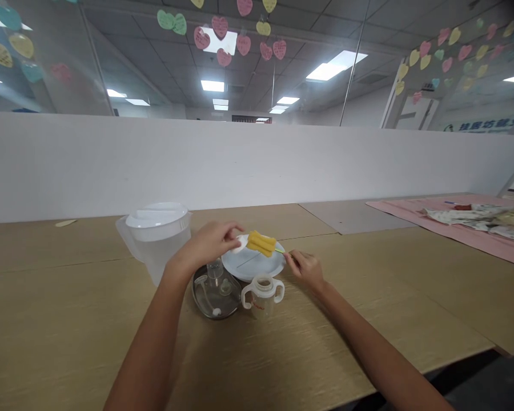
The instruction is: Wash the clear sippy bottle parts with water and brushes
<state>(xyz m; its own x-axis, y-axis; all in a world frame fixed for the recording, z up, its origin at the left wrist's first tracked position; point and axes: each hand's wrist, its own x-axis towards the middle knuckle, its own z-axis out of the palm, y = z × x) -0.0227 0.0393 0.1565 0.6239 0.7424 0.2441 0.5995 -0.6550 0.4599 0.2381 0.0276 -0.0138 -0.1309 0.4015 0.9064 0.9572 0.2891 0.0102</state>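
Yellow sponge brush point(261, 243) is up over the white plate point(253, 264), lying roughly level. The right hand point(305, 268) has its fingers pinched shut on the thin handle end, just off the plate's right edge. The left hand point(212, 242) is curled around a small white piece point(240, 244) right at the sponge's left tip, fingers closed on it, though I can't really tell what that piece is or whether the sponge is touching it.

Everything sits on a wooden table point(68, 319). In front of the plate there's a little two-handled cup point(262, 294) with no lid on, and just left of it a metal bowl point(216, 291) with some clear plastic parts inside. A clear pitcher point(156, 237) with a white lid stands behind the left wrist. Way off to the right there's a pink cloth point(462, 231) with some stuff lying on it.
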